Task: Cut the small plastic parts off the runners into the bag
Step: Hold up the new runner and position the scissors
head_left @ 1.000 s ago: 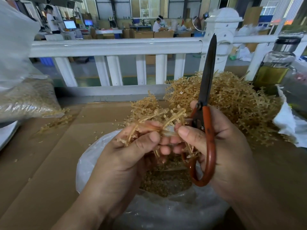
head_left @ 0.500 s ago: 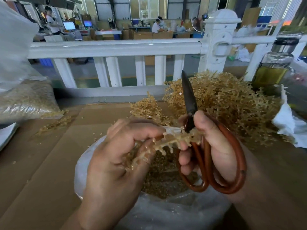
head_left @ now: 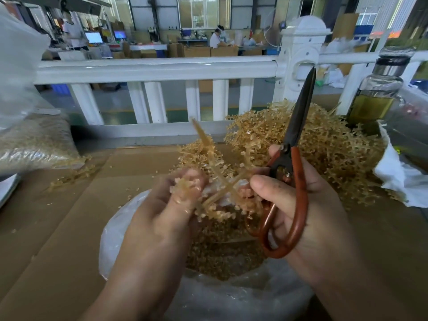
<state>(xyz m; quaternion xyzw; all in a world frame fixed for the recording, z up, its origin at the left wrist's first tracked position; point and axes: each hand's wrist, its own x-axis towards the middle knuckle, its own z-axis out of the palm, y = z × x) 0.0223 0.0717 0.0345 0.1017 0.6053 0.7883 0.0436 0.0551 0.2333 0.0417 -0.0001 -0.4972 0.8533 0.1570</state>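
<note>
Near field: a clear plastic bag (head_left: 120,228) stands open on a cardboard sheet (head_left: 69,216), holding a bed of loose tan cut parts (head_left: 220,251). Directly above its mouth, the left hand (head_left: 157,223) pinches a branching tan runner (head_left: 217,181) between curled fingers and thumb, small parts clustered along its arms. The right hand (head_left: 312,216) grips red-handled scissors (head_left: 297,181), fingers curled through the loops, index finger touching the runner; the dark blades are closed and point upward. Middle field: a heaped pile of runners (head_left: 324,140) lies behind the hands, a filled plastic sack (head_left: 34,144) at left, a glass bottle (head_left: 377,93) of yellowish liquid at right. Far field: a white railing (head_left: 157,68), beyond it lit monitors (head_left: 93,37), their writing too small to read.
</note>
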